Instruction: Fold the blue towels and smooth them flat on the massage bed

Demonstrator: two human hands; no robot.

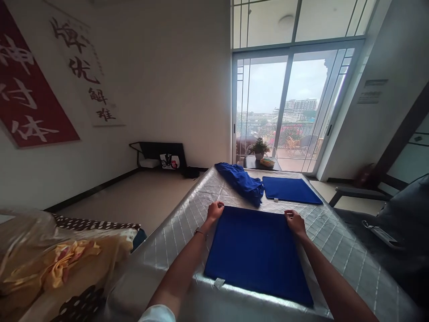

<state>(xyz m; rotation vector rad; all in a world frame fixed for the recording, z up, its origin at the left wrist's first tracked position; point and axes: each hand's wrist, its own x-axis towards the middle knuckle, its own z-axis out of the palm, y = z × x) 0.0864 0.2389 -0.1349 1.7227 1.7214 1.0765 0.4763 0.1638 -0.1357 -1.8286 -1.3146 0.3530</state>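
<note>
A flat blue cushion cover [258, 252] with a small white label on its near edge lies spread on the silver quilted table covering [181, 228]. My left hand [215, 212] pinches its far left corner. At the far right corner, the fingers of my right hand [295, 221] are closed on the fabric. Beyond it on the right lies a second flat blue cover [291, 189], also with a white label. A crumpled heap of blue cloth [243, 181] sits beside that one, toward the far left edge. Neither hand touches these two.
On the left, clear plastic [27, 241] and a yellow ribbon-like cloth [63, 264] lie over patterned fabric. To the right stands a dark armchair [395, 223] with a power strip [384, 235] on it. A potted plant [259, 147] stands beyond the table, before glass sliding doors.
</note>
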